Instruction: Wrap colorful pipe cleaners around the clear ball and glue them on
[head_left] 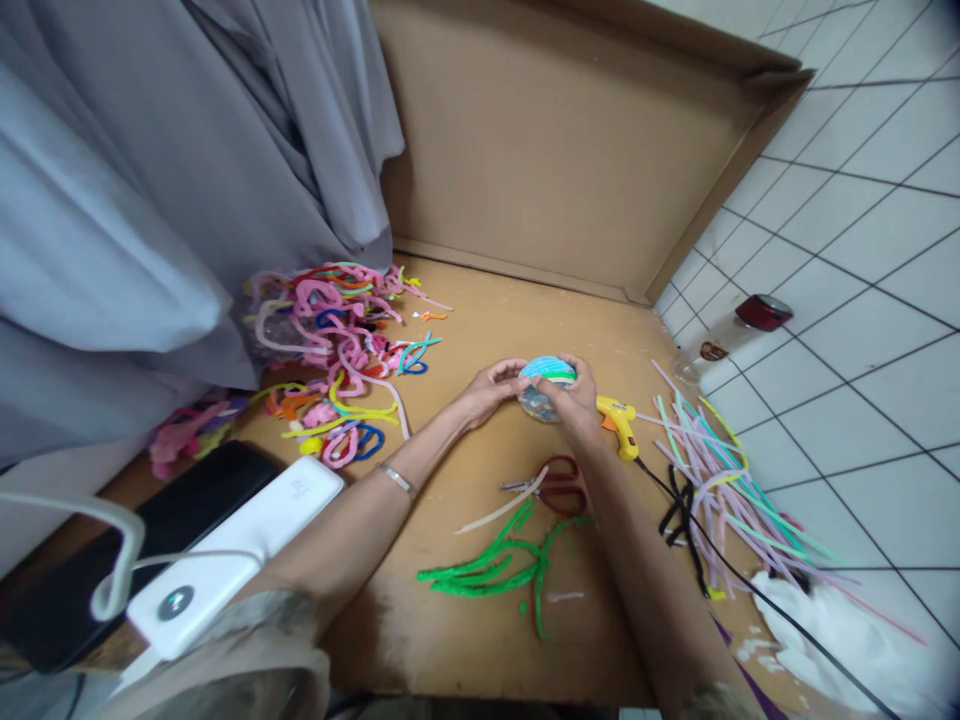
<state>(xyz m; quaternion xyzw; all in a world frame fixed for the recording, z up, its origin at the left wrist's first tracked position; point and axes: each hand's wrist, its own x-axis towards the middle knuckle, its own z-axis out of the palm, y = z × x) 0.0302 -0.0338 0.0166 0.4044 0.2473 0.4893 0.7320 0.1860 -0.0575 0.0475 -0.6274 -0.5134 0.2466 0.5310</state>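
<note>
Between my two hands is a small round object [546, 404], clear and shiny below, with blue, green and white pipe cleaner rows wrapped round its upper part. My left hand [491, 390] grips its left side, with the thumb pressed against the front. Around the right side curl the fingers of my right hand [576, 395], its thumb also on the front. Just right of that hand lies a yellow hot glue gun [619, 425]. Below the hands are red-handled scissors [562, 486] with a white pipe cleaner [502, 508] across them. Nearer to me lie green pipe cleaners [487, 575].
A tangled heap of colourful pipe cleaners [337, 330] fills the left back. More straight pipe cleaners [720, 490], a clear jar [720, 345] and white tissue [832, 640] are at right. A white power bank [300, 500] and black phone [217, 490] lie front left. Cardboard [570, 140] stands behind.
</note>
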